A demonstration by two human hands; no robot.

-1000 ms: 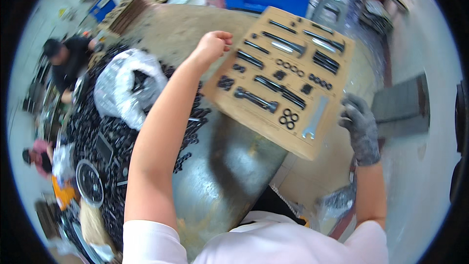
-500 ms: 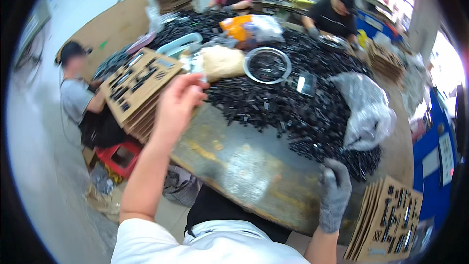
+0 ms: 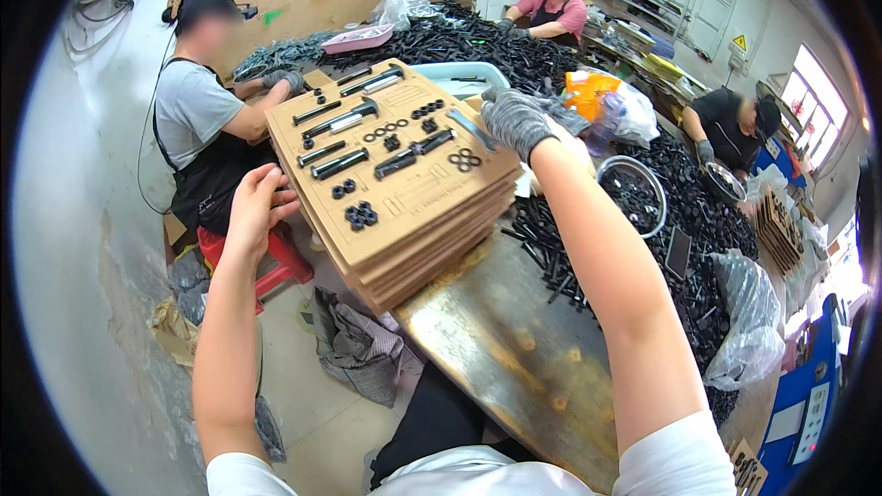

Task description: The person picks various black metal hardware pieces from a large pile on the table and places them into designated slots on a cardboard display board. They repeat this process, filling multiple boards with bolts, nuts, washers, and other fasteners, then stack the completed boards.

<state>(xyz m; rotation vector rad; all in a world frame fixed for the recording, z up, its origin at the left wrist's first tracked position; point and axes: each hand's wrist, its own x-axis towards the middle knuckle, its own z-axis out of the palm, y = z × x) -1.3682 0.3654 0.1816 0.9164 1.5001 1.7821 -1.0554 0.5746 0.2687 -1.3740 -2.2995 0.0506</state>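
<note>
A stack of cardboard boards [image 3: 418, 257] stands at the table's left edge. Its top board [image 3: 404, 211] carries black bolts [image 3: 340, 163], nuts [image 3: 361, 214], washers [image 3: 464, 160] and a flat pale-blue wrench [image 3: 473, 129] in cut-outs. My bare left hand [image 3: 255, 211] is beside the board's left edge, fingers apart and bent, nothing in them; whether the fingertips touch the edge I cannot tell. My right hand [image 3: 516, 124], in a grey glove, is at the far right corner near the wrench. Its fingers are curled together, and what they hold, if anything, is hidden.
Heaped black parts [image 3: 684, 248] cover much of the table, with a metal ring-rimmed bowl [image 3: 660, 220], a clear plastic bag [image 3: 749, 321] and a pale-blue tray [image 3: 491, 73]. Three co-workers sit around. A red stool [image 3: 292, 262] and grey sack [image 3: 354, 358] stand below the left edge.
My view has swung left towards the board stack. The gloved right hand has crossed from the table's right side to the stack's far corner. My left hand has shifted to the stack's left side.
</note>
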